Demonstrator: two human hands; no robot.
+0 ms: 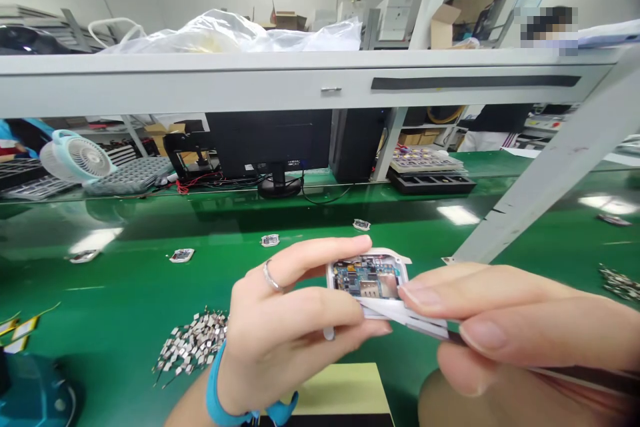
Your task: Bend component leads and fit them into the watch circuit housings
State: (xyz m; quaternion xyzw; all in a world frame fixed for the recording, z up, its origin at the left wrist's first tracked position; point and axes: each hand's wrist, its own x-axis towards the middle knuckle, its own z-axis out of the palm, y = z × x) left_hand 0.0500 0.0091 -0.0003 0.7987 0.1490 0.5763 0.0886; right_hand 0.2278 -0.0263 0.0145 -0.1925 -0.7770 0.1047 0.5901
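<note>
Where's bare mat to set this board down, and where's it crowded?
Bare green mat lies between the metal-tab pile and the small modules; another patch lies right of the hands, before the parts heap. Crowded: around the left hand and right hand.

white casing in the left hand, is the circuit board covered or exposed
Exposed: the circuit board shows its components inside the white casing.

My left hand (290, 327) and right hand (505, 327) work over the green bench mat (125, 287), with room to pass toward the frame's middle. A white diagonal strut (545, 180) stands in the way at right, a heap of metal clips (193, 343) at lower left, and a grey shelf beam (200, 87) spans the top.
</note>
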